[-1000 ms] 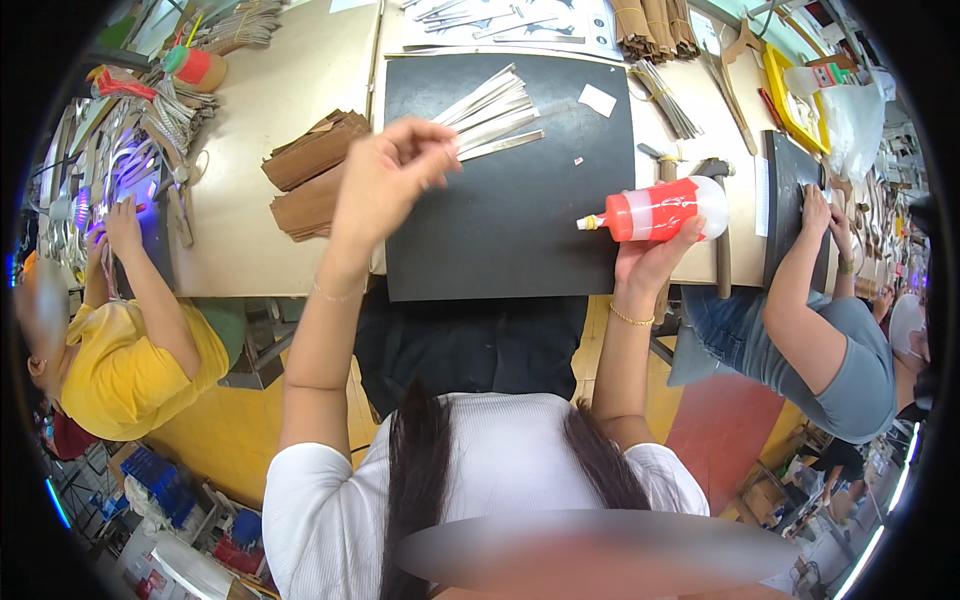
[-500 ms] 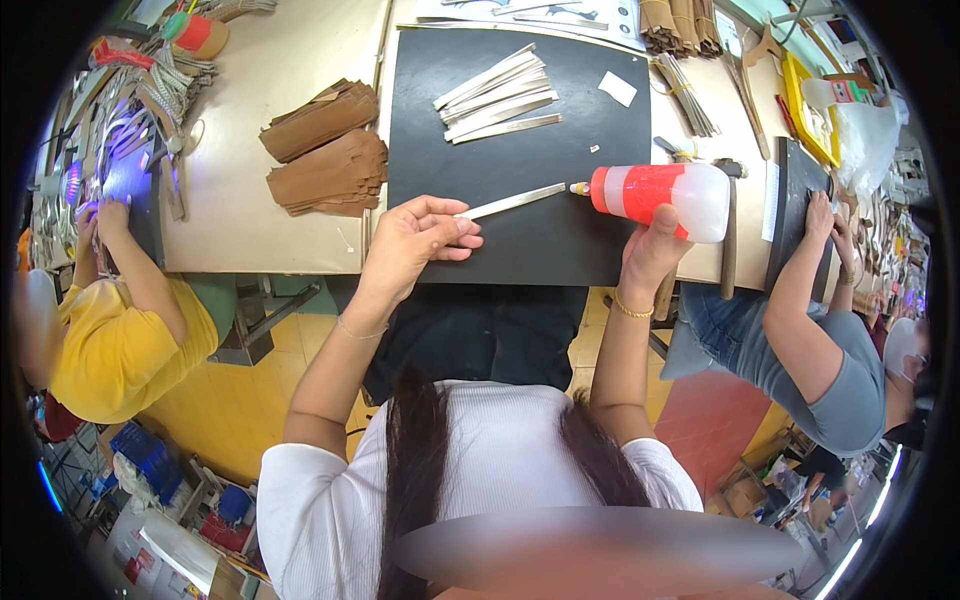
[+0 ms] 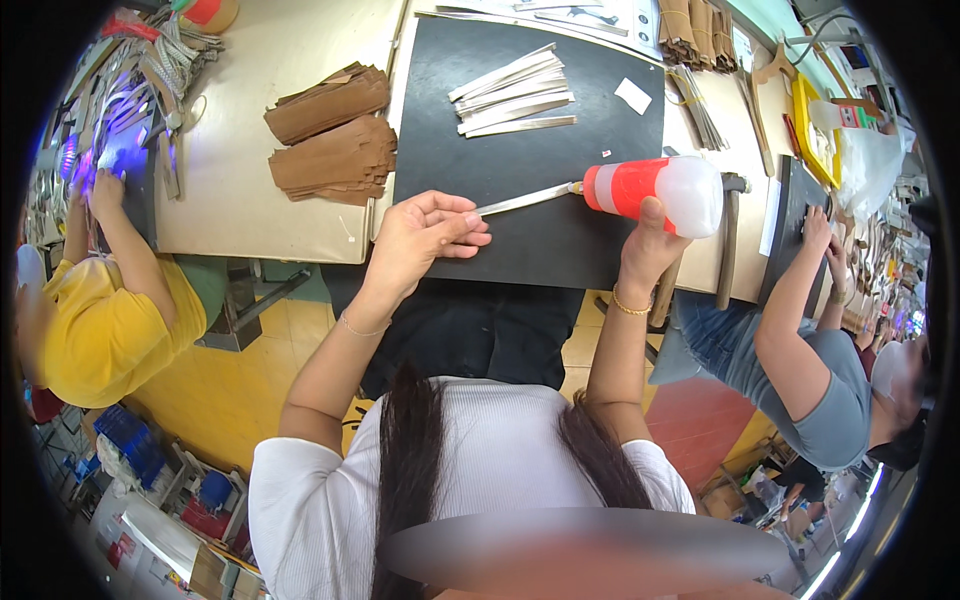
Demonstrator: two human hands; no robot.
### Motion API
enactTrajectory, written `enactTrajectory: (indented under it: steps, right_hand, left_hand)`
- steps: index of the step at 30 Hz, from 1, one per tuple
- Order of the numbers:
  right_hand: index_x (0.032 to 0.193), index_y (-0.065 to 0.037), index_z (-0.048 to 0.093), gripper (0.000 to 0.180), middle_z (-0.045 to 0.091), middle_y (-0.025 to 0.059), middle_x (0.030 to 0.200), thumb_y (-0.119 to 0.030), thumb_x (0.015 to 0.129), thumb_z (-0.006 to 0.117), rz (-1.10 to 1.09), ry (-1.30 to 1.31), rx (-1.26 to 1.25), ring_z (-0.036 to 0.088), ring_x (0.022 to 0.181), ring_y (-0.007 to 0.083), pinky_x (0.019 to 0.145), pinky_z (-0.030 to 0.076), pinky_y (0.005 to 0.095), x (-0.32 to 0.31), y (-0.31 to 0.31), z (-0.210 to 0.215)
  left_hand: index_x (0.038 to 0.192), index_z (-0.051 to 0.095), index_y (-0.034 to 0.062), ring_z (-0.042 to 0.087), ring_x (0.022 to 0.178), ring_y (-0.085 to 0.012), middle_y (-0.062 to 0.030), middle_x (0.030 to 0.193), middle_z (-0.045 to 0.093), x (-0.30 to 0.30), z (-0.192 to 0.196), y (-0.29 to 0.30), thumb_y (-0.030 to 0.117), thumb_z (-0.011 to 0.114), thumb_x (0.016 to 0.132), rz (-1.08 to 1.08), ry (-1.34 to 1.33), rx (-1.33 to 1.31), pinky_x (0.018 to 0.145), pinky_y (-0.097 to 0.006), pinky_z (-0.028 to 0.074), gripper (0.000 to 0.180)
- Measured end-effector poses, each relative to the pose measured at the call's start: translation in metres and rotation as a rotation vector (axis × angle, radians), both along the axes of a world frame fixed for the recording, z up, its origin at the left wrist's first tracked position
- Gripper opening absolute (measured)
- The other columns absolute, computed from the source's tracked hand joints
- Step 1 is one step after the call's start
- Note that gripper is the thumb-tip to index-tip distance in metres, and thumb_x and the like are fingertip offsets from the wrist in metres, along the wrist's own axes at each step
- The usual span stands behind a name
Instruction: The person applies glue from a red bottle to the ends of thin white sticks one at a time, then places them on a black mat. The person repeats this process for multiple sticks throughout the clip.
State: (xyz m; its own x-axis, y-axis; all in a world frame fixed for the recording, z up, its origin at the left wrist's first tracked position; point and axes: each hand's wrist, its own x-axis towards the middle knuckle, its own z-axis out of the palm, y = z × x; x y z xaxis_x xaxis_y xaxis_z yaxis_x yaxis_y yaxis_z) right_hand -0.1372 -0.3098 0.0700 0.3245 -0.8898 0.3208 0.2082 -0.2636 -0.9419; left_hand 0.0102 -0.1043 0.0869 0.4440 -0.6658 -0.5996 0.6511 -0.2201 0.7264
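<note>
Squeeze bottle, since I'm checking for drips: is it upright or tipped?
Tipped: the squeeze bottle lies sideways in the right hand, its nozzle pointing left at the silvery strip.

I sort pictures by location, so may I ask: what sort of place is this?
Probably a handicraft workshop, judging by a translucent plastic squeeze bottle with a red band in the right hand, a stack of flat brown strips, and a wooden-handled metal hammer.
</note>
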Motion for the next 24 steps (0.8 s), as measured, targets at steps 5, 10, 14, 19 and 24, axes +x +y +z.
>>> enactTrajectory:
  steps: [5,10,14,19,24]
  right_hand:
    - [0.112,0.001,0.051,0.062,0.057,0.0067,0.103,-0.033,0.070,0.081,0.004,-0.020,0.030,0.056,0.092,0.0159,0.084,0.046,0.0303,0.005,0.004,0.001]
    - [0.110,0.002,0.052,0.059,0.059,0.0073,0.102,-0.029,0.069,0.082,0.080,-0.055,0.095,0.057,0.091,0.0163,0.084,0.046,0.0301,0.010,0.016,0.003]
    - [0.110,0.002,0.053,0.057,0.059,0.0076,0.102,-0.024,0.069,0.082,0.110,-0.046,0.126,0.057,0.092,0.0165,0.084,0.046,0.0302,0.014,0.024,0.001]
    - [0.110,0.001,0.054,0.055,0.060,0.0073,0.101,-0.022,0.069,0.082,0.156,-0.039,0.150,0.057,0.092,0.0160,0.083,0.046,0.0299,0.020,0.035,-0.003]
    - [0.110,0.001,0.054,0.056,0.060,0.0068,0.101,-0.024,0.069,0.082,0.203,-0.029,0.203,0.057,0.091,0.0155,0.082,0.046,0.0292,0.026,0.051,-0.003]
  left_hand:
    - [0.101,0.056,-0.0044,0.067,0.081,-0.0203,-0.0154,0.090,0.066,-0.002,0.000,0.001,0.006,0.063,0.085,0.001,-0.009,0.009,0.066,-0.025,0.056,0.020]
    - [0.104,0.056,-0.0050,0.067,0.083,-0.0198,-0.0154,0.092,0.066,-0.005,-0.003,0.002,0.005,0.062,0.085,0.001,-0.055,0.009,0.068,-0.024,0.056,0.022]
    - [0.106,0.056,-0.0045,0.066,0.085,-0.0185,-0.0142,0.092,0.066,-0.008,-0.003,0.004,0.005,0.060,0.086,-0.028,-0.121,0.010,0.070,-0.024,0.055,0.022]
    - [0.107,0.056,-0.0033,0.066,0.086,-0.0158,-0.0116,0.092,0.066,-0.011,-0.001,0.004,0.006,0.060,0.087,-0.064,-0.189,0.056,0.071,-0.023,0.053,0.022]
    - [0.108,0.055,-0.0030,0.065,0.086,-0.0140,-0.0100,0.092,0.066,-0.013,0.000,0.004,0.007,0.059,0.087,-0.079,-0.236,0.075,0.071,-0.022,0.052,0.023]
